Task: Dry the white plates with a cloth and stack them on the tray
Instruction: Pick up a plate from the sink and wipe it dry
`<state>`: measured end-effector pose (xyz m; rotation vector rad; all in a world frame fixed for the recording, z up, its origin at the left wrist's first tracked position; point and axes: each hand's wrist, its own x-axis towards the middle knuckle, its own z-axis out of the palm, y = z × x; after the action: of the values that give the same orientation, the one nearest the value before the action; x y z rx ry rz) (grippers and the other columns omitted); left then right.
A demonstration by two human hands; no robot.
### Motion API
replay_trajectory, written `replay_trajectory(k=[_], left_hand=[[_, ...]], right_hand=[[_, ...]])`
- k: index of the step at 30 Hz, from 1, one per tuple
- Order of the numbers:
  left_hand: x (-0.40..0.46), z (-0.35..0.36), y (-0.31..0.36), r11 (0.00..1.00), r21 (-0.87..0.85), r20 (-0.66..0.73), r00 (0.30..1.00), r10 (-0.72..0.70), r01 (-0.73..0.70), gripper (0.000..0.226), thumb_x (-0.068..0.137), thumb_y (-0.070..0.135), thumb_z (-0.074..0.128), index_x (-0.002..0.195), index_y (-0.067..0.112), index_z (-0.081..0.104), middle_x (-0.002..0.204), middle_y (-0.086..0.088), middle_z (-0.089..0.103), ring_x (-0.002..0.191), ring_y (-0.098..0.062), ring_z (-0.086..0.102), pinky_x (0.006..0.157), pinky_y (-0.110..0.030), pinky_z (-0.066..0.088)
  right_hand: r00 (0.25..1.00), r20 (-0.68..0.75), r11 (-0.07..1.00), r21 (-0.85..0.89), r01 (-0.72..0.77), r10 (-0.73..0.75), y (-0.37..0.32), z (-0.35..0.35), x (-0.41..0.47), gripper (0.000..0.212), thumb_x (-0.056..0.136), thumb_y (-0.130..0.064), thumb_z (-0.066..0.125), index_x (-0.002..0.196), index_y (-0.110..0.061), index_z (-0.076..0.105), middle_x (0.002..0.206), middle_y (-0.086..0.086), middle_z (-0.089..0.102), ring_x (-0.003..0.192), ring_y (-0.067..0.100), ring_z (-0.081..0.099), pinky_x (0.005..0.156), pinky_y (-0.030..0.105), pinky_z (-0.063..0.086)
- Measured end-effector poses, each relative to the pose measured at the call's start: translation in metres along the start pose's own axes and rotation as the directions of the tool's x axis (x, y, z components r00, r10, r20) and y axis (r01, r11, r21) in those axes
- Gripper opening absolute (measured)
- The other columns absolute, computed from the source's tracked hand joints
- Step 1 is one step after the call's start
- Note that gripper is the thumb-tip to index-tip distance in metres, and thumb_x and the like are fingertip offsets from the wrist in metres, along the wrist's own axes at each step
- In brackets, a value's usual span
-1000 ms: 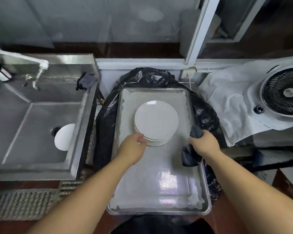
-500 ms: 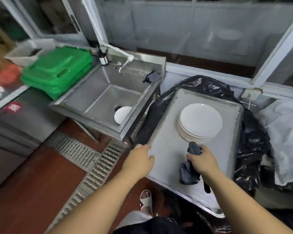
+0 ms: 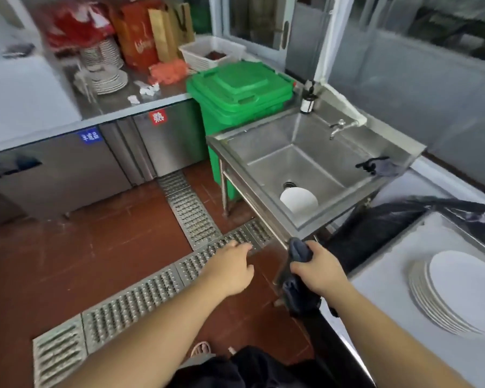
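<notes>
A stack of several white plates [image 3: 457,292] lies on the metal tray [image 3: 398,273] at the right edge. One more white plate [image 3: 298,201] leans inside the steel sink [image 3: 297,163], beside the drain. My right hand [image 3: 318,268] is shut on a dark grey cloth [image 3: 297,278], held in the air in front of the sink's near corner. My left hand [image 3: 231,268] hovers over the floor to the left of it, fingers loosely apart and holding nothing. Neither hand touches a plate.
A dark glove [image 3: 380,167] lies on the sink's right rim, near the tap [image 3: 337,127]. A green bin [image 3: 238,107] stands left of the sink. Steel cabinets with stacked dishes [image 3: 104,71] line the back left. Metal drain grates [image 3: 185,219] cross the red floor. A black bag [image 3: 403,219] hangs under the tray.
The view has swung left from the tray toward the sink. My left hand left the plate stack and moved out over the floor; my right hand followed, still holding the cloth.
</notes>
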<state>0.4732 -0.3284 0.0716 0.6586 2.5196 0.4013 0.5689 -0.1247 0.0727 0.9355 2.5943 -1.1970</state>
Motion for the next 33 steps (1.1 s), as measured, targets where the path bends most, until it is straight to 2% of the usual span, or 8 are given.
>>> replay_trajectory(k=[5, 9, 15, 20, 22, 25, 30, 33], left_hand=[[0.011, -0.051, -0.094, 0.996, -0.030, -0.028, 0.996, -0.085, 0.084, 0.057, 0.105, 0.034, 0.052, 0.160, 0.028, 0.040, 0.164, -0.008, 0.038, 0.137, -0.031, 0.054, 0.109, -0.042, 0.050], [0.024, -0.076, -0.155, 0.986, -0.074, -0.023, 0.988, -0.150, 0.148, 0.060, 0.103, 0.035, 0.054, 0.161, 0.030, 0.038, 0.159, -0.006, 0.041, 0.135, -0.032, 0.053, 0.102, -0.043, 0.052], [0.054, -0.097, -0.200, 0.973, -0.107, 0.013, 0.979, -0.205, 0.206, 0.060, 0.102, 0.034, 0.056, 0.159, 0.028, 0.038, 0.159, -0.015, 0.041, 0.137, -0.037, 0.053, 0.108, -0.047, 0.049], [0.110, -0.121, -0.203, 0.974, -0.086, 0.003, 0.978, -0.210, 0.210, 0.059, 0.098, 0.032, 0.058, 0.155, 0.026, 0.043, 0.149, -0.010, 0.048, 0.126, -0.032, 0.059, 0.101, -0.048, 0.056], [0.140, -0.133, -0.198, 0.978, -0.080, -0.016, 0.980, -0.196, 0.194, 0.059, 0.098, 0.032, 0.059, 0.155, 0.027, 0.044, 0.147, -0.006, 0.050, 0.126, -0.030, 0.059, 0.100, -0.047, 0.057], [0.195, -0.151, -0.181, 0.987, -0.044, -0.033, 0.987, -0.157, 0.155, 0.057, 0.100, 0.033, 0.058, 0.155, 0.027, 0.044, 0.150, -0.006, 0.049, 0.131, -0.029, 0.056, 0.103, -0.045, 0.054], [0.277, -0.186, -0.126, 0.996, 0.045, -0.004, 0.997, -0.080, 0.080, 0.061, 0.101, 0.034, 0.059, 0.158, 0.026, 0.041, 0.154, -0.007, 0.047, 0.132, -0.028, 0.058, 0.112, -0.047, 0.052], [0.329, -0.201, -0.094, 0.997, 0.079, -0.010, 1.000, -0.019, 0.020, 0.059, 0.101, 0.033, 0.059, 0.157, 0.026, 0.042, 0.154, -0.006, 0.049, 0.134, -0.026, 0.057, 0.113, -0.045, 0.050]], right_hand=[[0.992, 0.103, 0.992, -0.094, 0.086, -0.076, -0.091, 0.062, 0.043, 0.025, 0.084, -0.027, 0.077, 0.096, -0.028, 0.056, 0.088, -0.002, 0.064, 0.075, 0.011, 0.056, 0.062, 0.032, 0.042], [0.987, 0.145, 0.994, -0.063, 0.085, -0.075, -0.137, 0.101, 0.069, 0.043, 0.084, -0.024, 0.078, 0.123, -0.031, 0.064, 0.096, -0.006, 0.069, 0.087, 0.019, 0.064, 0.076, 0.032, 0.047], [0.986, 0.155, 0.991, -0.111, 0.076, -0.058, -0.177, 0.130, 0.114, 0.040, 0.084, -0.026, 0.077, 0.121, -0.029, 0.064, 0.090, -0.005, 0.068, 0.077, 0.014, 0.061, 0.071, 0.034, 0.048], [0.990, 0.137, 0.992, -0.108, 0.058, -0.043, -0.198, 0.128, 0.167, 0.030, 0.083, -0.027, 0.074, 0.108, -0.037, 0.060, 0.080, -0.009, 0.065, 0.073, 0.011, 0.061, 0.060, 0.029, 0.045], [0.990, 0.136, 0.995, -0.089, 0.042, -0.030, -0.201, 0.122, 0.194, 0.026, 0.084, -0.024, 0.074, 0.106, -0.031, 0.063, 0.079, -0.006, 0.067, 0.072, 0.014, 0.062, 0.057, 0.027, 0.042], [0.992, 0.122, 1.000, -0.029, 0.012, -0.009, -0.202, 0.105, 0.241, 0.021, 0.085, -0.020, 0.072, 0.105, -0.021, 0.066, 0.084, 0.007, 0.072, 0.074, 0.021, 0.065, 0.062, 0.031, 0.045], [0.991, 0.100, 0.989, 0.116, -0.095, 0.084, -0.193, 0.051, 0.321, 0.031, 0.086, -0.023, 0.072, 0.115, -0.025, 0.062, 0.087, -0.006, 0.067, 0.079, 0.015, 0.063, 0.064, 0.031, 0.045], [0.987, 0.062, 0.963, 0.220, -0.158, 0.148, -0.181, 0.024, 0.364, 0.036, 0.085, -0.025, 0.073, 0.117, -0.023, 0.057, 0.095, 0.002, 0.069, 0.086, 0.021, 0.066, 0.070, 0.035, 0.047]])
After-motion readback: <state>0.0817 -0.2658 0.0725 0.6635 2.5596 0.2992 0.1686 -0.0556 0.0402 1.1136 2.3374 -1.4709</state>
